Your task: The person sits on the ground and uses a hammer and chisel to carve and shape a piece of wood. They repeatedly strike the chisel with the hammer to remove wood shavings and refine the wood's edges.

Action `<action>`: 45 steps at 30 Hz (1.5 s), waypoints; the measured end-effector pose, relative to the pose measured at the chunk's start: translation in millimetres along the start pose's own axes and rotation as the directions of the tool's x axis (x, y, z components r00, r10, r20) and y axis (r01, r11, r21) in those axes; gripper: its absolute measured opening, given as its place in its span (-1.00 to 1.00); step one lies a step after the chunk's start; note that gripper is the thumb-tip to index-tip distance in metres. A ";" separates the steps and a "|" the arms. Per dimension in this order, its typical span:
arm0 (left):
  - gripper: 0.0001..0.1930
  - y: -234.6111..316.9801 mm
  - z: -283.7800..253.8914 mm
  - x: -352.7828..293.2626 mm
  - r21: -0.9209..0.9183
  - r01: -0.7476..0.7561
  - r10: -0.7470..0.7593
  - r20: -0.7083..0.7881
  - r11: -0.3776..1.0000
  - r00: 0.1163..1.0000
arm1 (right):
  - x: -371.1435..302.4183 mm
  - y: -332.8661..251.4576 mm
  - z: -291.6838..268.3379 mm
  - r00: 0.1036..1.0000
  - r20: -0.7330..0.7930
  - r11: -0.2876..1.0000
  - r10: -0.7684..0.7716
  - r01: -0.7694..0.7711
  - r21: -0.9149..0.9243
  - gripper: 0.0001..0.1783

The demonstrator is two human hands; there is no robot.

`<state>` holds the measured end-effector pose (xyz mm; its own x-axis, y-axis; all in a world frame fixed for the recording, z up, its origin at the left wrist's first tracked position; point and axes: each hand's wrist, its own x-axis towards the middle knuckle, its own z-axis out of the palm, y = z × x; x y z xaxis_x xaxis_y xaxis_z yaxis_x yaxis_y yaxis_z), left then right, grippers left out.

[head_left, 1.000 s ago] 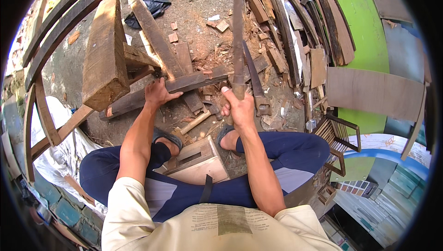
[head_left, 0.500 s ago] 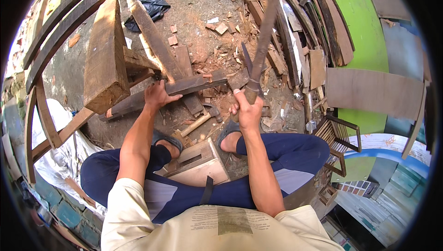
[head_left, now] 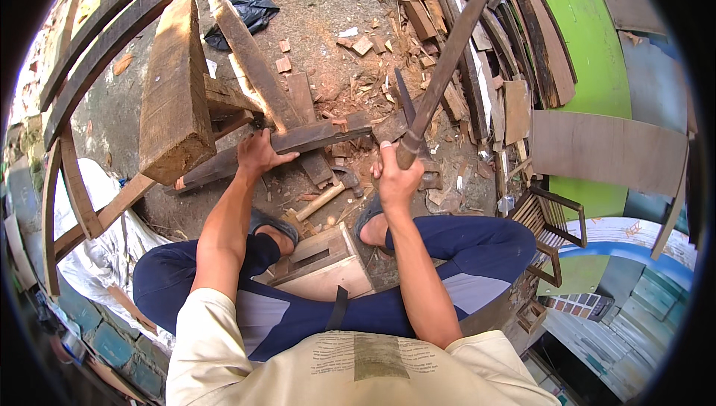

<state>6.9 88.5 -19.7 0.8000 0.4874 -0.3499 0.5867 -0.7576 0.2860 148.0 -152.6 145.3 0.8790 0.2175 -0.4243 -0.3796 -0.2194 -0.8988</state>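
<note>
My right hand [head_left: 397, 180] is closed round the wooden handle of a machete [head_left: 446, 61], its long rusty blade raised and slanting away to the right. My left hand [head_left: 259, 154] grips a dark wooden board [head_left: 321, 136], thumb stretched along its near side and fingers over the top. The board lies crosswise in front of my feet, with its right end free. Beneath and beside the machete, a dark pointed blade [head_left: 405, 96] stands up from the ground. A hammer [head_left: 322, 201] with a pale handle lies between my feet.
A thick timber beam [head_left: 175, 100] juts out left of my left hand. Wood chips [head_left: 362, 46] litter the ground. Stacked planks [head_left: 477, 48] run along the right beside a green panel [head_left: 589, 41]. Close before me is a low wooden box-like seat [head_left: 328, 260]. A black plastic bag [head_left: 252, 11] lies far off.
The machete blade has tilted further to the right, its tip swinging rightward as my right wrist turns. My left hand keeps its place on the board.
</note>
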 end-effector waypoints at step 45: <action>0.04 -4.8 -3.3 2.2 0.067 -0.052 0.054 -0.016 0.996 0.998 | -20.2 73.6 2.9 0.580 0.298 0.592 0.758 -0.804 0.059 -0.85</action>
<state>6.3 94.6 -18.9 0.8321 0.4530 -0.3199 0.5342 -0.8096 0.2433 101.5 -170.4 87.3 0.1365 0.2430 -0.9604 -0.9484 -0.2482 -0.1975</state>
